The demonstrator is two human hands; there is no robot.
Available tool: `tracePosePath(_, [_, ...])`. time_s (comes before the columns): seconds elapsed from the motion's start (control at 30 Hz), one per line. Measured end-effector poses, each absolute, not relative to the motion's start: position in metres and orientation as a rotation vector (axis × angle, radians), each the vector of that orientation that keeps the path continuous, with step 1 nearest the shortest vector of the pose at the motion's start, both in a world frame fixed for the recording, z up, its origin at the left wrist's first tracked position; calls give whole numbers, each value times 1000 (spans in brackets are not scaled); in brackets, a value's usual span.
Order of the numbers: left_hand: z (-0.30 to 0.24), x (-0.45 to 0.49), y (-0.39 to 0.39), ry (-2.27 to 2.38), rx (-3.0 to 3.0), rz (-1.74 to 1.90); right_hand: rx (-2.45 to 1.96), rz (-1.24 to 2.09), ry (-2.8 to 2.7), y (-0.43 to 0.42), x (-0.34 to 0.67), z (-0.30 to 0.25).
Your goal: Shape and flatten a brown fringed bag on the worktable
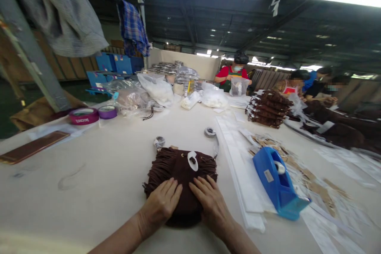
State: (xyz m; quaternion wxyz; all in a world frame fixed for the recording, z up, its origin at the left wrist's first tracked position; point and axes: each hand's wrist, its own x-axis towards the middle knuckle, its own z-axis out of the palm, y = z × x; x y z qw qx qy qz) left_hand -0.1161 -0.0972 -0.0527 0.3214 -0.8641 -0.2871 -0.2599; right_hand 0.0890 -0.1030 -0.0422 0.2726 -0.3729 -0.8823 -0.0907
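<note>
A dark brown fringed bag [181, 170] lies flat on the pale table in front of me. Near its top sits a white oval tag or ring [193, 161] beside small gold studs. My left hand [163, 201] rests on the bag's left part, fingers stretched out flat. On the right part lies my right hand [210, 197], its fingers extended too. Past the bag's upper corners are two wrapped coils, one at the left [159, 141] and one at the right [210, 132], which look like the ends of its strap.
Right of the bag are white paper strips [238, 166], a blue tape dispenser [275, 180] and loose tags. Stacked brown bags [269, 107] stand farther back. A brown phone-like slab [32, 147] and tape rolls [83, 116] lie left. Co-workers stand across the table.
</note>
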Motion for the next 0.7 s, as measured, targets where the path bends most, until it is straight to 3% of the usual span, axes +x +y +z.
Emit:
tracePosePath(0.23, [-60,-104,-97,-811,-2230,-707,-965,-658,-2256,-111,61,-77])
tracePosePath(0.37, [-44,-141,-86,-882,-2366,-625,-935,-687,-2392,-102,73,-93])
tracePosePath(0.43, [-39,-162,-84,-1120,-2459,-656,-913,-707,-2446,-99,76,-92])
tracePosePath(0.57, [-41,-181,-87,-1998,-2462,-1089,-950,-631,-2415,-100,71,-90])
tracePosePath(0.7, [-48,-174,-96,-2302,-2286,-1336,-966,-498,-2355,-100,69,-95])
